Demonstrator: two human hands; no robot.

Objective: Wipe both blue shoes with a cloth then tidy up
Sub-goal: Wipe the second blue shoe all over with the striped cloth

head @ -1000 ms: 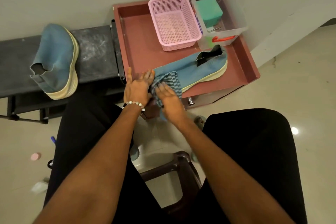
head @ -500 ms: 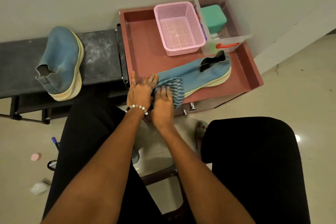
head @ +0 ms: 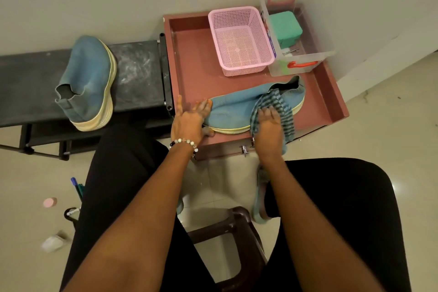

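A dark bench (head: 139, 78) runs along the wall, dusty and scuffed at its right end. Against that end stands a red tray (head: 189, 59), the worktop for most of the things here, with raised walls on all sides.

One blue shoe (head: 233, 108) lies on its side along the tray's near edge, toe toward the near left corner, heel toward the right wall, pale sole facing the near edge. The second shoe (head: 88, 80) sits on the bench, well apart from the tray, tilted with its sole to the right and its opening toward the bench's near edge.

A pink basket (head: 239, 40) stands at the tray's far edge, near the middle. Just beside it, in the far right corner, is a clear box (head: 301, 59) with a red handle, holding a green block (head: 285, 27).

A striped cloth (head: 285, 109) is draped over the heel half of the shoe on the tray, its lower end hanging past the near edge.

The left hand (head: 189, 119) rests on the toe of that shoe, fingers spread and laid flat, thumb stretched out along the tray floor. A bead bracelet (head: 183, 142) circles its wrist. The right hand (head: 269, 128) presses the cloth against the shoe's side, fingers mostly straight on the fabric; whether the thumb curls into the cloth cannot be told.
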